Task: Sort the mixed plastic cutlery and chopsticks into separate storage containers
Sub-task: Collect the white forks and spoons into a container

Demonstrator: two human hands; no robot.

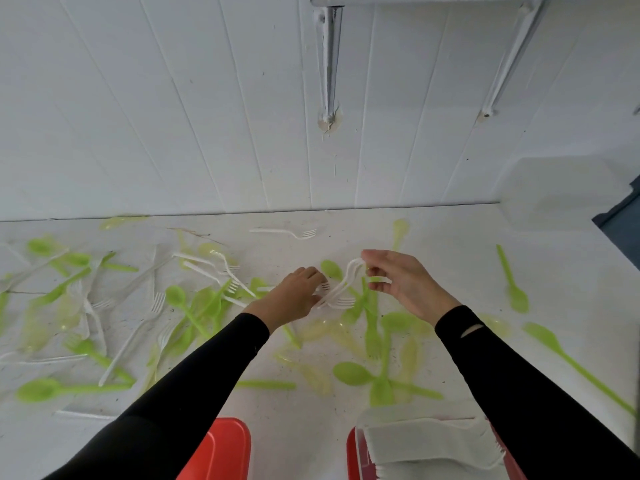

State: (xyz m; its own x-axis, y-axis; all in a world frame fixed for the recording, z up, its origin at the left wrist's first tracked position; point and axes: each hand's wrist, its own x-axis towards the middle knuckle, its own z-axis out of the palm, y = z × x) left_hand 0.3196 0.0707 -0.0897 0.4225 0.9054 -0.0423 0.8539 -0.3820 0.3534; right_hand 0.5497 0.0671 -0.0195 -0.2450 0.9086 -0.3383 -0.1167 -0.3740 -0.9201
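Green spoons [353, 373], pale yellow cutlery [317, 375] and white forks [290, 233] lie scattered over a white table [450, 258]. My right hand [405, 280] pinches the handle ends of a small bunch of white forks [343, 285] lifted above the table's middle. My left hand [294, 296] reaches in from the left, and its curled fingertips grip the tine end of a white fork lying beside that bunch. A red container [221, 452] sits at the near edge. A second red container [353, 455] to its right holds stacked white forks [426, 445].
A white panelled wall [207, 116] rises behind the table, with metal shelf brackets [329, 64] fixed to it. A translucent tub [557, 195] stands at the far right corner. The table's right edge [620, 258] borders a dark gap.
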